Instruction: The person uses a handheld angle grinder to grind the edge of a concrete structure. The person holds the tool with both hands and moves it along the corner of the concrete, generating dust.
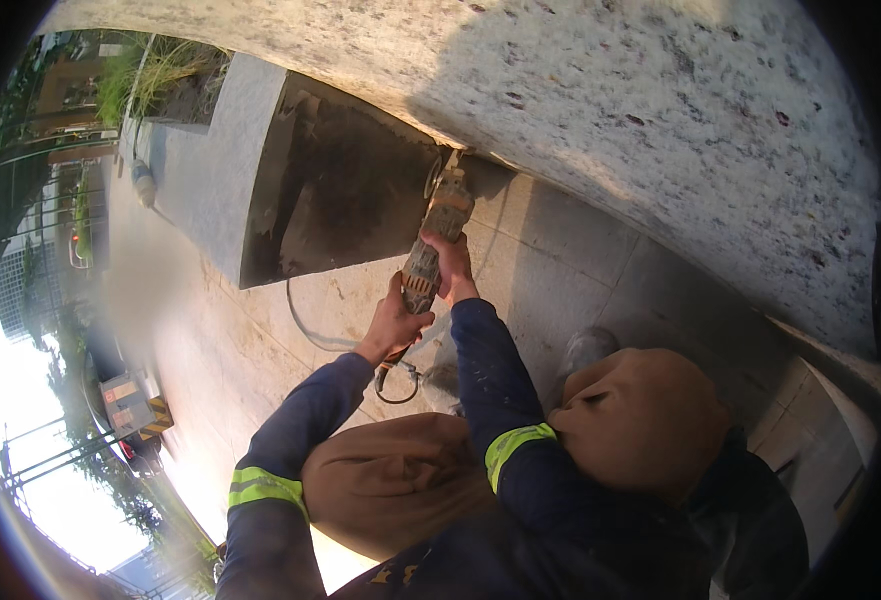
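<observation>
A dusty, corded grinder-like power tool (425,265) is held in both hands. My left hand (395,325) grips its rear part near the cord, and my right hand (448,262) wraps around its middle, higher up. The tool's head (450,170) is at the lower edge of a large speckled, pale stone surface (640,120), beside a dark, smeared square panel (340,180) on a pale block (200,190). Whether the head touches the stone cannot be made out. The black cord (395,398) loops below the tool onto the paving.
Pale paving (560,240) runs under me, by my bent knees (625,420) and shoes (585,350). At the left are a planter with grass (145,75), a blue-and-white container (143,183) and stacked boxes (130,410). A blurred patch covers part of the left view.
</observation>
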Demonstrator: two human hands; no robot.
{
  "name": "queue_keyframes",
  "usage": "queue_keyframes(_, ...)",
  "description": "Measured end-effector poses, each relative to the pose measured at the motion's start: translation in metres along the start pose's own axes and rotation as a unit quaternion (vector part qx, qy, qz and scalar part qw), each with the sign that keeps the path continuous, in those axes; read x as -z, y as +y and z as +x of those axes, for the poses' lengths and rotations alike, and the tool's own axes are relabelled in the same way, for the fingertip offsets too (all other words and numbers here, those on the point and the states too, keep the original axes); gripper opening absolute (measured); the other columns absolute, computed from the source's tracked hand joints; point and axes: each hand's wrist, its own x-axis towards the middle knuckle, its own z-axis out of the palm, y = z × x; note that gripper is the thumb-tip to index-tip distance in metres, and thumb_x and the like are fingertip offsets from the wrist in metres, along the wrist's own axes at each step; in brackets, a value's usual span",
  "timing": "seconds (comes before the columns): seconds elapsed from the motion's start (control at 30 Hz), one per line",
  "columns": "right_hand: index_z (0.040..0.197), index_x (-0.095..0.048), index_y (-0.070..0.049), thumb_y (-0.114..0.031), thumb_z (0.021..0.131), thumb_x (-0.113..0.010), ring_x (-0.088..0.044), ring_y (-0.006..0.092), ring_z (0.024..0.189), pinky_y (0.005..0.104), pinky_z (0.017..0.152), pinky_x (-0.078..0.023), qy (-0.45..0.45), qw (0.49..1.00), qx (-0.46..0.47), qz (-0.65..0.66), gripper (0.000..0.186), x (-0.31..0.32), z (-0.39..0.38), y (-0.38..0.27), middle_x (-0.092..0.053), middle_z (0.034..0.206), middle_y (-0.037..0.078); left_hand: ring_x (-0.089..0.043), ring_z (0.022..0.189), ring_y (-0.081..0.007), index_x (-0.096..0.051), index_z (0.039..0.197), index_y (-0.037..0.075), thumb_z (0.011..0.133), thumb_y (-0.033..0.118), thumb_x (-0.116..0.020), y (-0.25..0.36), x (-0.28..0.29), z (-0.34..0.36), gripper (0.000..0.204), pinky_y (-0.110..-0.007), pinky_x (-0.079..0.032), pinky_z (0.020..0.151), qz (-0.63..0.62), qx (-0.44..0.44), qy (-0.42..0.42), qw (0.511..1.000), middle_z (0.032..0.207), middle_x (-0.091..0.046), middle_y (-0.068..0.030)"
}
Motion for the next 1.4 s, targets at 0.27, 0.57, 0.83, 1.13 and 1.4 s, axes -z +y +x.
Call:
queue_keyframes(0.27,0.13,-0.039,-0.005,-0.016,0.076,-0.078,-0.064,0.0245,0.092,0.0413,0.077,-0.056,0.0,1.0,-0.016,-0.003,0.067,-0.003,-0.003,-0.003,-0.058,0.109,0.011,-0.063,0.052,-0.021,-0.019,0.145,-0.001,0.072,0.013,-0.075,-0.005,0.0,0.003,0.093,-0.033,-0.052,0.045,0.011,-0.009,0.01,1.0,0.086,-0.066,-0.0179)
queue_keyframes(0.57,0.129,-0.039,-0.004,-0.014,0.076,-0.077,-0.065,0.0237,0.089,0.0405,0.074,-0.056,0.005,1.0,-0.005,-0.009,0.066,-0.003,-0.005,-0.005,-0.058,0.108,0.012,-0.063,0.052,-0.0206,-0.017,0.147,-0.001,0.073,0.013,-0.075,-0.001,0.0,0.001,0.096,-0.033,-0.052,0.047,-0.001,-0.001,0.003,1.0,0.087,-0.066,-0.0174)
queue_keyframes(0.83,0.131,-0.037,-0.004,-0.015,0.075,-0.078,-0.064,0.0244,0.091,0.0407,0.075,-0.056,0.002,1.0,0.009,-0.015,0.069,-0.001,0.003,-0.005,-0.057,0.11,0.013,-0.064,0.053,-0.0215,-0.018,0.147,-0.002,0.072,0.014,-0.075,-0.004,-0.002,0.007,0.095,-0.034,-0.053,0.048,-0.003,-0.022,0.004,1.0,0.087,-0.066,-0.0183)
queue_keyframes(1.13,0.128,-0.039,-0.004,-0.014,0.078,-0.076,-0.064,0.0226,0.086,0.0403,0.071,-0.057,-0.001,1.0,0.021,-0.014,0.064,-0.007,-0.006,-0.007,-0.058,0.105,0.011,-0.063,0.052,-0.0211,-0.016,0.148,-0.001,0.073,0.013,-0.075,-0.008,-0.001,0.005,0.097,-0.034,-0.052,0.047,-0.008,-0.009,0.008,1.0,0.086,-0.066,-0.0181)
queue_keyframes(1.4,0.131,-0.037,-0.004,-0.015,0.075,-0.079,-0.064,0.0246,0.091,0.041,0.074,-0.057,0.002,1.0,0.014,-0.025,0.071,-0.009,-0.005,-0.011,-0.059,0.108,0.013,-0.061,0.051,-0.0188,-0.016,0.148,0.0,0.073,0.011,-0.075,-0.001,0.001,0.003,0.096,-0.032,-0.05,0.045,-0.047,-0.003,-0.002,0.999,0.085,-0.064,-0.0154)
